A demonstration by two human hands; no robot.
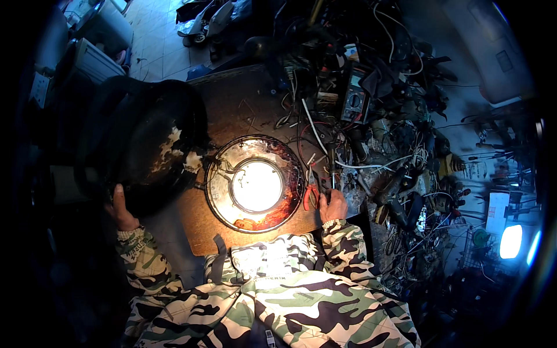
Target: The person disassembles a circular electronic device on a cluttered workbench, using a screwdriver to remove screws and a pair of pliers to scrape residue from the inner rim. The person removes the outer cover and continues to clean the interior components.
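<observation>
My left hand grips the lower edge of a large black round shell, tilted up at the left. Its thumb shows on the near side, and the other fingers are hidden. The shell's dark inside has pale, peeled patches. Before me lies a round metal plate with a dark rim, reddish-brown burn stains and a brightly lit centre disc. At its right, my right hand is closed on a thin metal-shafted tool, perhaps a screwdriver. Red-handled pliers lie just left of that hand.
The plate rests on a brown wooden board. A multimeter stands among tangled cables and tools to the right. A white cable runs beside the board. A lit lamp glows at the far right; tiled floor lies beyond.
</observation>
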